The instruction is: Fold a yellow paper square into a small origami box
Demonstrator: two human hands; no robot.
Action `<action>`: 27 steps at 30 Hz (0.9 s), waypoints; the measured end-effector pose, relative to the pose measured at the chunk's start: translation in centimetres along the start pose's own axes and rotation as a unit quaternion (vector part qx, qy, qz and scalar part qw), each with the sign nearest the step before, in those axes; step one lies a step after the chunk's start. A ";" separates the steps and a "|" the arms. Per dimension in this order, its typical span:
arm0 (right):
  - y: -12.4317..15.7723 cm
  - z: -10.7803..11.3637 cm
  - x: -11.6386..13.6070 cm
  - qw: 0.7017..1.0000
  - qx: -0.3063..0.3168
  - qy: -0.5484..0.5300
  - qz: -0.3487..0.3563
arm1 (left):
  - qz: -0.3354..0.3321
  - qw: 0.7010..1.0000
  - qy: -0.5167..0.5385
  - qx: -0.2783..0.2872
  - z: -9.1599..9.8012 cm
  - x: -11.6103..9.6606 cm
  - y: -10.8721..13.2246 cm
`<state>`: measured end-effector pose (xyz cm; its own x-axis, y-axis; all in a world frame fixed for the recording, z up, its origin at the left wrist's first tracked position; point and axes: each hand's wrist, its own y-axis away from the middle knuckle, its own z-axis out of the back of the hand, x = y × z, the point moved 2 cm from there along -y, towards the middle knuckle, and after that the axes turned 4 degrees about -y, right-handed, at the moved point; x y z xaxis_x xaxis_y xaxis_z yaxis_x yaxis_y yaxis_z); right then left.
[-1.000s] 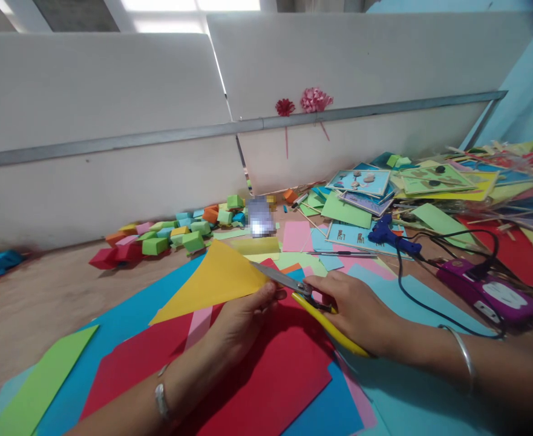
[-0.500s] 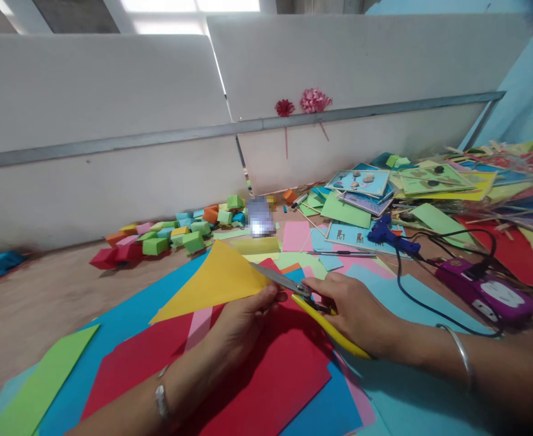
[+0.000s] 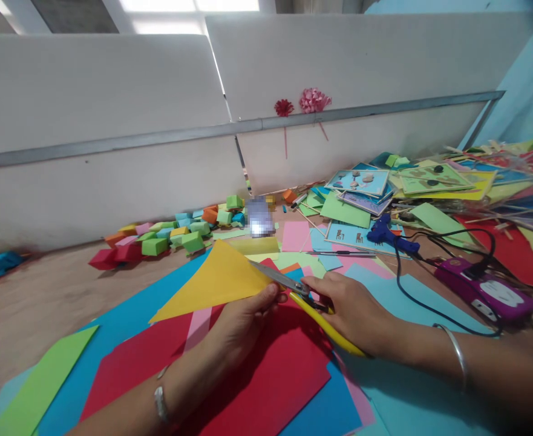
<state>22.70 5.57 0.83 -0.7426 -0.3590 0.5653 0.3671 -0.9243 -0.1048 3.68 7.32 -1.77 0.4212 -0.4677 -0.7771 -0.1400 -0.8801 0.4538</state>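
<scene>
A yellow, roughly triangular paper sheet above flat red paper is pinched by the closed left hand, best held taut; steel-bladed, yellow-handled scissors, gripped in the curled right hand, are best squeezed smoothly.

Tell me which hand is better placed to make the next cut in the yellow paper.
The right hand, I'd judge: it holds the scissors, blades at the edge of the yellow paper. The left hand seems occupied, gripping the paper's near right side.
</scene>
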 end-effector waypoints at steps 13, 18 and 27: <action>0.2 0.2 0.4 1.000 0.014 -0.005 0.002 | 0.001 0.999 0.006 0.037 -0.2 0.3 0.4; 0.2 0.2 0.3 1.000 0.002 -0.016 0.019 | -0.003 1.000 -0.005 0.024 0.2 0.3 0.3; 0.0 1.1 0.0 0.995 -0.076 -0.048 0.046 | -0.077 0.995 0.003 0.060 -0.3 -0.4 -0.1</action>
<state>23.32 5.67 1.73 -0.6495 -0.4364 0.6227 0.3369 -0.8993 -0.2789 3.80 7.62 -1.35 0.4506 -0.3258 -0.8312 -0.1796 -0.9451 0.2731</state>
